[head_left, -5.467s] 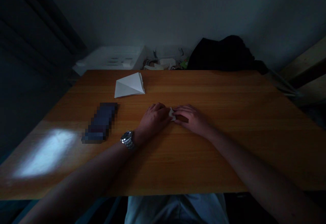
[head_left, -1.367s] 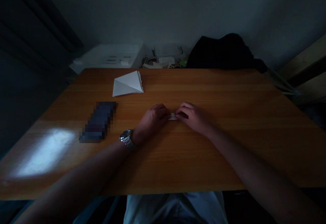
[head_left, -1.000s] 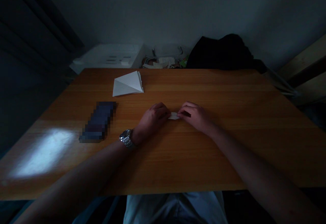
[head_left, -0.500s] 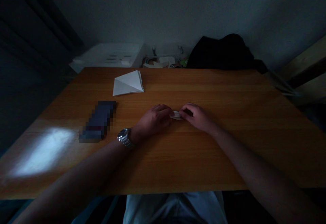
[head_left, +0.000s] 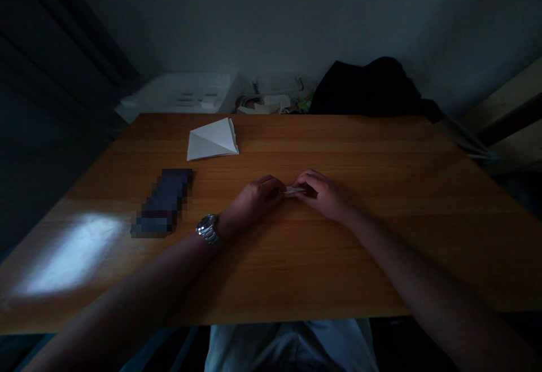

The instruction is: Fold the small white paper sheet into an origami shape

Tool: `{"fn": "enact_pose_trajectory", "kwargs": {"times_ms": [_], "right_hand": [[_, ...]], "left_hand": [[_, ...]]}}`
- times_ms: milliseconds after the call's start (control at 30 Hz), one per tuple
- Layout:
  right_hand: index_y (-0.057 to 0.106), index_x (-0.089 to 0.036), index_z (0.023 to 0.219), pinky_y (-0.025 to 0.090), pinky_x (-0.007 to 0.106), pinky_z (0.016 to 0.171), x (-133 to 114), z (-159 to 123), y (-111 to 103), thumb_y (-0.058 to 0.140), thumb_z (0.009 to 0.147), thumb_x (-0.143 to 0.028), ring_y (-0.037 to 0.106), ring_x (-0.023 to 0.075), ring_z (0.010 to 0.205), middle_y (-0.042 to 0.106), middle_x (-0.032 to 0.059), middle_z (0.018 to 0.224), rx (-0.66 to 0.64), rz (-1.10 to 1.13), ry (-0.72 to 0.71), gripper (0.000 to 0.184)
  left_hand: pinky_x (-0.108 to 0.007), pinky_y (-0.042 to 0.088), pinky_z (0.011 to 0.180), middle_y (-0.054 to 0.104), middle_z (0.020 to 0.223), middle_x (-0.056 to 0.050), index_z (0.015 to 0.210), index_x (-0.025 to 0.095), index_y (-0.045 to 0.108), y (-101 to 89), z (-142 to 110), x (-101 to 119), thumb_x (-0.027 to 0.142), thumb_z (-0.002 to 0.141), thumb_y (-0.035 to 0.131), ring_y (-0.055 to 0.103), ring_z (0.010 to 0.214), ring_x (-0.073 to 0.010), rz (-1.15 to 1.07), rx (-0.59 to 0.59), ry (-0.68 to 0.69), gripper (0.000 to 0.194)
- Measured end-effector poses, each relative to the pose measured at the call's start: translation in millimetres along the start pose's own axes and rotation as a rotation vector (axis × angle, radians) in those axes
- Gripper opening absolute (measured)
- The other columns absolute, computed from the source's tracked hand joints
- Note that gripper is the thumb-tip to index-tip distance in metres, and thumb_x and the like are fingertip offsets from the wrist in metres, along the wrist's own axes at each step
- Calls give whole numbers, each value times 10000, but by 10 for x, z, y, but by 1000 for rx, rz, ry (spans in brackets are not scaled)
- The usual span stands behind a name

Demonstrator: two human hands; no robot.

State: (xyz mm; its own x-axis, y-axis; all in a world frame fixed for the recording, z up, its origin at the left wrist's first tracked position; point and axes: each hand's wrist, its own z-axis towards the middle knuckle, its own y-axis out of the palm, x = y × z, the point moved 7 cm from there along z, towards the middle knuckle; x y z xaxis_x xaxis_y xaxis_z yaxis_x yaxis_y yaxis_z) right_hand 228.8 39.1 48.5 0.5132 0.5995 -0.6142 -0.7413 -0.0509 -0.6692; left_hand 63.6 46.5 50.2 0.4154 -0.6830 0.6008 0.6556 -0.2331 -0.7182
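A small folded piece of white paper [head_left: 290,191] lies low over the middle of the wooden table [head_left: 271,270], between my two hands. My left hand [head_left: 261,196], with a metal watch [head_left: 208,230] on its wrist, pinches the paper's left end. At the right end, the thumb and fingers of my right hand [head_left: 319,191] are closed on it. My fingertips cover both ends of the paper, so its full shape is hidden.
Farther back on the left rests a larger folded white paper [head_left: 213,140]. Nearer stands a pixelated dark flat object [head_left: 164,202]. Beyond the table's far edge are a white plastic tray [head_left: 186,92], cables and small items, and a black cloth heap [head_left: 368,87].
Over these seconds the paper has gone from a small upright-looking piece to a flat narrow strip. In the last half second my right fingers have shifted slightly left along it, both hands staying on it.
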Motion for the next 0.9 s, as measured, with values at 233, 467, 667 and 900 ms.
{"fn": "enact_pose_trajectory", "kwargs": {"times_ms": [233, 467, 667, 900], "right_hand": [[609, -245, 919, 508, 341, 817, -4, 33, 19, 607, 952, -161, 631, 203, 913, 647, 39, 961, -26, -57, 2, 90], [613, -232, 914, 504, 346, 828, 0, 52, 33, 589, 960, -149, 626, 210, 919, 650, 50, 969, -35, -106, -7, 98], [613, -242, 925, 505, 345, 816, 11, 53, 43, 591, 956, -140, 629, 211, 908, 653, 40, 954, -21, -134, -8, 109], [623, -238, 921, 509, 357, 815, 10, 63, 64, 595, 964, -145, 632, 216, 892, 668, 43, 929, -33, -180, -13, 107]], "left_hand": [[-235, 504, 714, 678, 988, -52, 1001, 159, 665, -12, 36, -21, 153, 938, 623, 642, 809, -131, 25, 20, -18, 76], [-230, 486, 729, 648, 956, -36, 953, 164, 651, -15, 48, -36, 122, 932, 619, 621, 819, -129, 1, 13, -27, 57], [-231, 488, 708, 640, 957, -42, 942, 158, 649, -1, 59, -25, 105, 917, 606, 611, 799, -127, -12, 27, -45, 73], [-240, 485, 727, 650, 943, -38, 921, 160, 649, -14, 70, -25, 92, 912, 614, 618, 810, -134, 19, 25, -62, 77]]}}
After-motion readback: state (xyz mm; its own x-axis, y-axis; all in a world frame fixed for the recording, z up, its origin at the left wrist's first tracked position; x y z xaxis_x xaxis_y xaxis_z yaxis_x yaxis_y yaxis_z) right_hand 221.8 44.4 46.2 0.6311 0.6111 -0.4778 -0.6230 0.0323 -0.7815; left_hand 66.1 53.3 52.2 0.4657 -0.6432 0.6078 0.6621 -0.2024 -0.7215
